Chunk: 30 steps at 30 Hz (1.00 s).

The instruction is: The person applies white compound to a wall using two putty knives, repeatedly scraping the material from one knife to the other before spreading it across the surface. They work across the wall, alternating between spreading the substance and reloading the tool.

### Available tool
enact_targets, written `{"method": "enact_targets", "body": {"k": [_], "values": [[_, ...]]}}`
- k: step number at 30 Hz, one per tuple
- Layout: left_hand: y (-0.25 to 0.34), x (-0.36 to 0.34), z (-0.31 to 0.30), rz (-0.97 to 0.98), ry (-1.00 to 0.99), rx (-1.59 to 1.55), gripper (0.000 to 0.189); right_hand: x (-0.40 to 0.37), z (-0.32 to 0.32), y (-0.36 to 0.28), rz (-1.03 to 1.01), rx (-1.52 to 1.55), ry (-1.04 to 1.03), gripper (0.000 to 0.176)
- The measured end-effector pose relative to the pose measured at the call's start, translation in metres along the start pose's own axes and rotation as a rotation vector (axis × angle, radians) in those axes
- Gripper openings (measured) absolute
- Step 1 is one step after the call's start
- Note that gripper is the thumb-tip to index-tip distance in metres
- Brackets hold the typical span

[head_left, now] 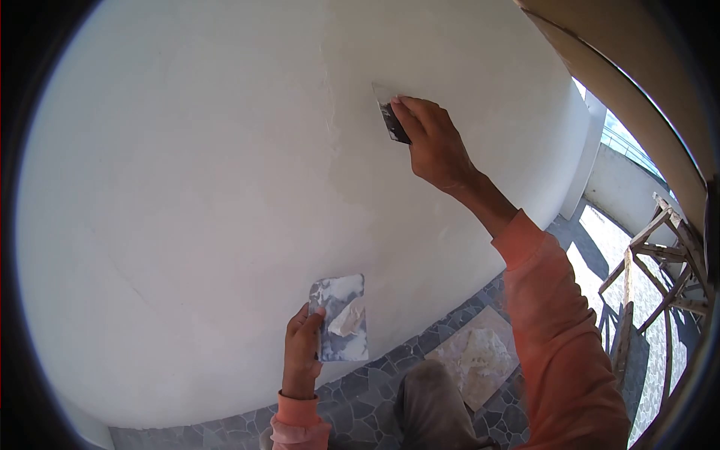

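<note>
My right hand (435,142) is closed on a scraper (391,120) with a dark, white-smeared blade, held against or very near the pale wall (225,180). Lower down, my left hand (304,349) grips the left edge of a flat rectangular plate (339,296), its thumb on top. White smears cover the plate, and a lump of off-white paste (349,319) sits on it. A faint rough vertical line runs down the wall to the left of the scraper.
On the stone-patterned floor (364,409) lies a square board (480,360) with whitish paste, beside my knee (431,401). A wooden trestle (664,251) stands at the right, before a low wall (622,187). A brown curved surface (637,90) fills the upper right.
</note>
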<state>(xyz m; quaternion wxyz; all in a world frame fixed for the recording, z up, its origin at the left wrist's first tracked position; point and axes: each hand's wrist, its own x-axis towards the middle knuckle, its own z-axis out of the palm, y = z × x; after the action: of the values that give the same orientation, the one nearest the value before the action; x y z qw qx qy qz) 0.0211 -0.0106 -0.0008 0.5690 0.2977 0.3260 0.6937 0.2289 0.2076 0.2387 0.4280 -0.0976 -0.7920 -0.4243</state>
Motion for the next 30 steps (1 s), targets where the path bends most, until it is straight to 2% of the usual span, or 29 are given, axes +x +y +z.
{"method": "enact_targets", "body": {"k": [3,4,6,9,12,14,16,19,25,28,30], "values": [[-0.001,0.000,0.000,0.019,-0.028,-0.005,0.037,0.005,-0.014,0.010,0.302,0.053,0.101,0.053],[-0.002,0.001,-0.002,0.021,-0.032,-0.001,0.037,0.010,-0.017,0.018,0.502,0.113,0.088,0.051],[-0.002,0.001,-0.001,0.017,-0.023,0.001,0.037,0.027,-0.018,0.036,0.753,0.087,-0.056,0.051],[-0.001,0.000,0.000,0.003,0.003,-0.012,0.035,0.044,-0.007,0.031,0.711,-0.013,-0.050,0.050],[-0.001,0.000,-0.002,0.005,-0.007,-0.019,0.033,0.049,0.004,0.014,0.493,-0.092,-0.020,0.049],[-0.001,0.000,0.000,0.014,-0.016,-0.007,0.036,0.040,0.008,-0.006,0.222,-0.149,0.049,0.046],[0.000,0.000,0.001,0.007,0.002,-0.020,0.035,0.029,0.003,-0.020,-0.007,-0.071,0.078,0.047],[0.001,-0.001,0.001,0.003,-0.002,-0.033,0.032,0.012,-0.012,-0.011,-0.128,0.081,0.015,0.051],[-0.001,-0.002,0.000,0.032,-0.017,-0.032,0.030,0.000,-0.017,0.047,0.553,0.065,0.113,0.049],[-0.003,0.000,-0.002,0.038,-0.032,-0.030,0.033,0.004,-0.003,0.049,0.588,0.035,0.021,0.050],[-0.004,0.001,-0.002,0.038,-0.041,-0.024,0.035,0.001,0.011,0.022,0.426,-0.096,0.044,0.055]]}}
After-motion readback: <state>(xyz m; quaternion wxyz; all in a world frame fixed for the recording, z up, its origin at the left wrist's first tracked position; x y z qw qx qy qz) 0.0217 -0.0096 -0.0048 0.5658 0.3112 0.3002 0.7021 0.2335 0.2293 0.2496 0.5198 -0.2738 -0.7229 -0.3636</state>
